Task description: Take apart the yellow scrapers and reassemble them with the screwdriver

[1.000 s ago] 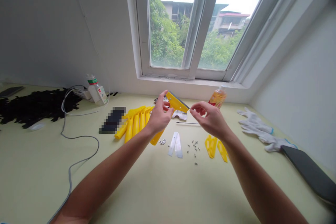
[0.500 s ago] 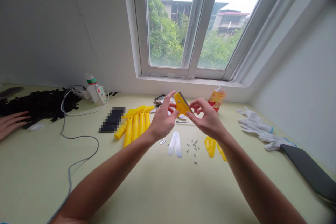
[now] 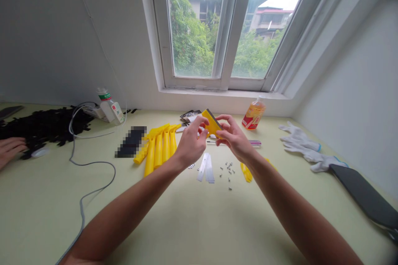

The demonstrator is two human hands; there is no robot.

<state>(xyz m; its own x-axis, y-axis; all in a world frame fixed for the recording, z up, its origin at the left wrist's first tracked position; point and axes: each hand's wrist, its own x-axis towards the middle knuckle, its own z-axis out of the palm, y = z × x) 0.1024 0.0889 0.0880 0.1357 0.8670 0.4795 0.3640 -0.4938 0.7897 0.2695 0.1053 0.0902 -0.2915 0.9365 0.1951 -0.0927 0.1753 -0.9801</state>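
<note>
Above the table, my left hand (image 3: 193, 140) pinches the left end of a yellow scraper head (image 3: 212, 123) with a dark strip along its upper edge. My right hand (image 3: 235, 136) grips the other end, its fingers closed around the lower right corner. The piece is tilted, sloping down to the right. Below the hands lie flat translucent strips (image 3: 209, 169), several small screws (image 3: 229, 168) and a few nuts (image 3: 191, 166). Yellow plates (image 3: 246, 172) lie partly hidden behind my right forearm. A screwdriver (image 3: 255, 143) lies behind my right hand.
Yellow handles (image 3: 158, 151) lie left of my hands, beside a pixelated dark rectangle (image 3: 130, 143). An orange bottle (image 3: 254, 114), white gloves (image 3: 300, 145) and a dark flat object (image 3: 363, 194) are on the right. A cable (image 3: 93, 161), black scraps (image 3: 52, 126) and another person's hand (image 3: 11, 149) are left.
My right hand has shifted its hold, with the fingers now reaching further over the dark edge. The scraper head has turned slightly, and more of the screwdriver shows. The view has shifted a little.
</note>
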